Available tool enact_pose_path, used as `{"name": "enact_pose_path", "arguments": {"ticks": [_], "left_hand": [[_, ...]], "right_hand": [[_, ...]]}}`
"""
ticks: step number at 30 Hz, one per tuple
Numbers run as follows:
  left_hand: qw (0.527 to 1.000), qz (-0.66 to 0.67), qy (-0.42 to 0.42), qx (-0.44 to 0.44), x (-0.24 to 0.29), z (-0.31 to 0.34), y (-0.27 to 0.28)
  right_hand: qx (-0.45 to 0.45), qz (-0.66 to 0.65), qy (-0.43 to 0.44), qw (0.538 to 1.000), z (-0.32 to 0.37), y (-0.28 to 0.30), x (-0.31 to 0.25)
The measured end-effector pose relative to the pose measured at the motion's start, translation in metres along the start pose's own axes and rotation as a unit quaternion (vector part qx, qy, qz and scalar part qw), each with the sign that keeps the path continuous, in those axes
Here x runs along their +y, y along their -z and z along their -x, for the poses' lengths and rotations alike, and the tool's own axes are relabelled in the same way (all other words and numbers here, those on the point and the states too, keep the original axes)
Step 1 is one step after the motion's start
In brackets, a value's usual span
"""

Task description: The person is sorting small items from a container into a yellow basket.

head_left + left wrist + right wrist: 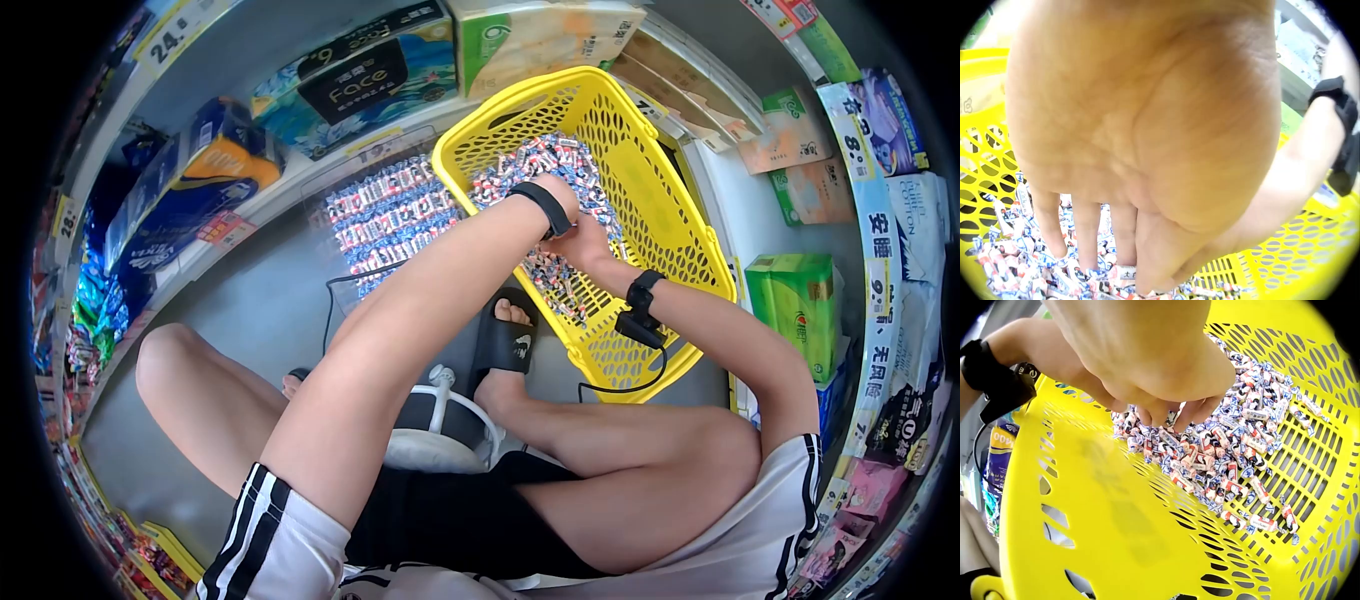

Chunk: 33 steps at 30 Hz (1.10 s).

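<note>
Inside a yellow shopping basket [690,250] lies a heap of candies [560,150] in white, red and blue twist wrappers. My left hand [1141,125] reaches down over them, palm toward its wrist camera and fingers extended. One wrapped candy [1125,273] shows right at its index fingertip and thumb. Close beside it, my right hand [1154,362] dips into the heap with bent fingers, their tips partly hidden; I cannot tell whether they hold a candy. In the head view the left wrist hides most of the left hand.
Wrapped candies [390,215] lie in rows on the floor, left of the basket. Shelves with tissue packs [350,75] stand behind, and a green pack [795,305] is at the right. A white-handled bucket [440,430] stands between the person's legs. A cable [625,390] hangs from the right wrist.
</note>
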<state>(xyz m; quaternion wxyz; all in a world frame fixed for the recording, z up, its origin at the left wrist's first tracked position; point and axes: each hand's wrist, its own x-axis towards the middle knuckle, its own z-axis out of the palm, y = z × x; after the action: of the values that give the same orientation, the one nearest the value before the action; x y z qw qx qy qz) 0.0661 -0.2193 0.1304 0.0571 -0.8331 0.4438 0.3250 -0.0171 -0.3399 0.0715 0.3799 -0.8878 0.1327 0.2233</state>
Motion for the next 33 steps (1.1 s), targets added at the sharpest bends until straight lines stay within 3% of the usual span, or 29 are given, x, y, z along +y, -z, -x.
{"name": "enact_pose_path", "arguments": {"ticks": [5,9,11,13,15,16,19,22,33], "left_hand": [[0.994,0.043,0.024,0.102,0.0,0.034,-0.005],[0.99,0.087,0.065,0.084,-0.009,0.054,0.005],[0.983,0.095,0.075,0.141,-0.014,0.064,0.009],[0.978,0.121,0.046,0.166,-0.017,0.083,0.015],[0.966,0.166,0.015,0.196,-0.023,0.09,0.014],[0.943,0.221,0.044,0.246,-0.023,0.099,0.007],[0.907,0.213,0.039,0.361,-0.023,0.11,-0.007],[0.878,0.203,0.049,0.431,-0.024,0.125,-0.015],[0.771,0.229,0.052,0.591,-0.04,0.182,-0.045]], "right_hand": [[0.02,0.047,0.039,0.998,-0.005,0.006,-0.016],[0.005,-0.043,0.102,0.994,-0.015,0.013,-0.024],[-0.006,-0.101,0.123,0.987,-0.025,0.014,-0.023],[-0.028,-0.175,0.135,0.975,-0.02,0.024,-0.041],[-0.032,-0.154,0.121,0.98,-0.012,0.03,-0.054],[-0.036,-0.174,0.126,0.976,-0.01,0.033,-0.06],[-0.043,-0.193,0.134,0.971,-0.004,0.032,-0.072],[-0.071,-0.158,0.209,0.962,0.004,0.033,-0.091],[-0.093,-0.166,0.24,0.952,0.019,0.02,-0.146]]}}
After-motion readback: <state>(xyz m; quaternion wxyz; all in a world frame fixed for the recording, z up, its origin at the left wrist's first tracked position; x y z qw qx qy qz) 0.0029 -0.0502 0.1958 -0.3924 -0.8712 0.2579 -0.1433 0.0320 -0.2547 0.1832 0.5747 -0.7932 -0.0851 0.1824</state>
